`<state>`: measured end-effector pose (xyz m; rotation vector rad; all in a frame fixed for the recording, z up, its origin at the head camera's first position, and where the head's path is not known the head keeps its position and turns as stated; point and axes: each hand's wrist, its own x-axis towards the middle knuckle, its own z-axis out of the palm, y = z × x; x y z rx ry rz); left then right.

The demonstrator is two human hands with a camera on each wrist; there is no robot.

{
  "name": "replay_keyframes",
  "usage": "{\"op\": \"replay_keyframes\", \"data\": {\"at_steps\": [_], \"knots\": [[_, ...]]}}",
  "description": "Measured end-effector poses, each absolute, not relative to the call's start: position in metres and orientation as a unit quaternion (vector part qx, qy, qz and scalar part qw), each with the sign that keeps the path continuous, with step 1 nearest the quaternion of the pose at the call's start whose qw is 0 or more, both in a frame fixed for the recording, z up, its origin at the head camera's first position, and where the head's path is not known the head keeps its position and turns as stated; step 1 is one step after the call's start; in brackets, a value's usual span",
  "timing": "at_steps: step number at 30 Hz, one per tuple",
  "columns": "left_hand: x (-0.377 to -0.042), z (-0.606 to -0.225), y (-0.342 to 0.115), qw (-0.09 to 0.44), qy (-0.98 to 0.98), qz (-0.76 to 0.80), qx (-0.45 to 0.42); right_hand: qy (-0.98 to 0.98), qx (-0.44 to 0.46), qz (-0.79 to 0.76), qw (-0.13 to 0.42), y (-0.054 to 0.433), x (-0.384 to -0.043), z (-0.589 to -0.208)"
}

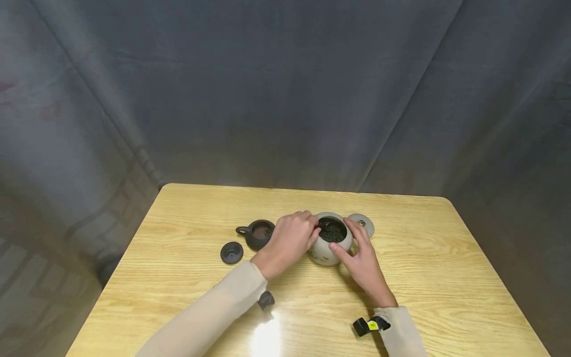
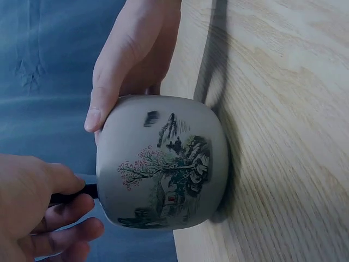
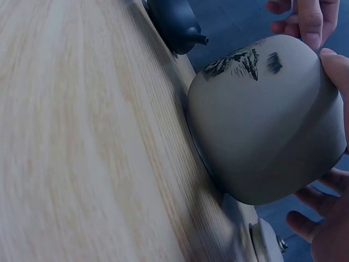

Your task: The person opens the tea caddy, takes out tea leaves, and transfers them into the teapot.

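Broadly, dark curtain (image 1: 285, 99) behind; pale wood-grain table (image 1: 446, 277) before it; on the table, right of its middle, a round ceramic tea jar (image 1: 324, 254), lidless, painted with blossoming tree and house; right hand (image 1: 365, 265) grips its rim and side, thumb in front; left hand (image 1: 290, 237) at the opposite rim, pinching a slim dark handle; dark teapot (image 1: 255, 243), lidless, partly behind left hand; grey jar lid (image 1: 365, 228) just beyond jar; dark teapot lid (image 1: 231, 253) near teapot; slim dark handle (image 2: 90, 190) at jar's mouth; dark tea leaves (image 1: 333, 233) inside jar.
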<state>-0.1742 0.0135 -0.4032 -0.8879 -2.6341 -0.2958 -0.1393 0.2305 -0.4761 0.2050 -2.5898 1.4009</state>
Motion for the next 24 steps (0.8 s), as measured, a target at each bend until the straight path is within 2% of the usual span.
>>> {"op": "replay_keyframes", "data": {"at_steps": [15, 24], "knots": [[-0.1689, -0.4033, 0.015, 0.168, -0.92, -0.085, -0.343, -0.874, 0.064, 0.474, 0.088, 0.2312, -0.1407, -0.4763], [-0.169, -0.4003, 0.0149, 0.1, -0.928, -0.152, -0.324, -0.874, 0.062, 0.474, 0.085, 0.2316, -0.1392, -0.4755]]}}
